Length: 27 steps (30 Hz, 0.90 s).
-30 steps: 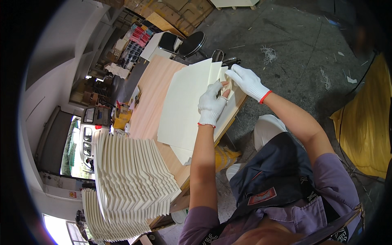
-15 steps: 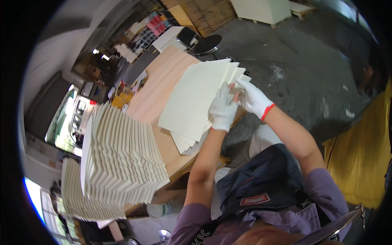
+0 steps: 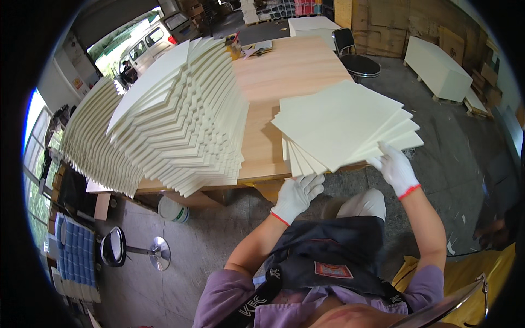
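Our left hand point(image 3: 297, 199) is spread at the sheets point(image 3: 336, 126), near side; right hand point(image 3: 397, 170) at their right edge, can't tell its grip. We should support both edges evenly.

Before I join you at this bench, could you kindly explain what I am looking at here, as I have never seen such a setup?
Of course. There is no robot: the work is done by a person's left hand and right hand, both in white gloves. The view looks down from a wide camera worn on the person's head, which is why straight edges look bent.

On the wooden table lies a fanned set of cream sheets, and to its left stands a taller zigzag stack of similar pieces.

The right hand is at the right-hand edges of the fanned set; whether it grips them is unclear. The left hand is loosely open by the near corner, holding nothing that I can see.
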Tool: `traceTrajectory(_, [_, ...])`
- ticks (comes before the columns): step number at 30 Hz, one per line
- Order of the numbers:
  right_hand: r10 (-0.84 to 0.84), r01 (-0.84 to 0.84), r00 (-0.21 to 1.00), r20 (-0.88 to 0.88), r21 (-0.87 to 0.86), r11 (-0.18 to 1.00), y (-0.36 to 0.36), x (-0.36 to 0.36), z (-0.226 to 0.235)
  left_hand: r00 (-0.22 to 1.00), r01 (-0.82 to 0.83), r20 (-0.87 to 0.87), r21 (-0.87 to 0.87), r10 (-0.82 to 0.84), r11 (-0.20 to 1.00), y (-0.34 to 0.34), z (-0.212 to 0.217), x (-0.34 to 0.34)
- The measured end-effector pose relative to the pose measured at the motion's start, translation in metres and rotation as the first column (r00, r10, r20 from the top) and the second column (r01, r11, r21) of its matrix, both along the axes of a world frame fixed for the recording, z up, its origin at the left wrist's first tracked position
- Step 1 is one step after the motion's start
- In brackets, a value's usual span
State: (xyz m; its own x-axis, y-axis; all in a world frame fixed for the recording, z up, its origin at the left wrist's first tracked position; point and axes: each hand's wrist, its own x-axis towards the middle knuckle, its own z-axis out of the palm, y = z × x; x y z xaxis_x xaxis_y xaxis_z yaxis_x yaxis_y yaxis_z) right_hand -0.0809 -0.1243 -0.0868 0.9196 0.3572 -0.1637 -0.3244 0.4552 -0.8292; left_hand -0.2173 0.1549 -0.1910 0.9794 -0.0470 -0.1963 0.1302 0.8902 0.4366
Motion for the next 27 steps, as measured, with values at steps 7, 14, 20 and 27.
traceTrajectory(7, [0.002, -0.02, 0.991, -0.13, -0.132, 0.991, -0.074, -0.059, -0.013, 0.979, 0.062, -0.199, 0.121, -0.037, 0.991, -0.003, 0.035, 0.006])
traceTrajectory(14, [-0.017, 0.005, 0.995, -0.094, -0.122, 0.993, -0.103, -0.083, -0.039, 0.994, -0.106, 0.085, 0.79, 0.063, 0.603, -0.024, 0.095, -0.023])
traceTrajectory(20, [0.186, -0.21, 0.971, 0.152, 0.163, 0.964, -0.006, -0.075, 0.071, 0.943, -0.324, 0.213, 0.76, 0.255, 0.563, 0.032, 0.232, -0.079])
traceTrajectory(27, [0.55, -0.581, 0.809, 0.209, 0.137, 0.802, 0.037, -0.085, 0.074, 0.503, -0.849, 0.566, 0.467, 0.654, 0.248, 0.134, 0.355, -0.085])
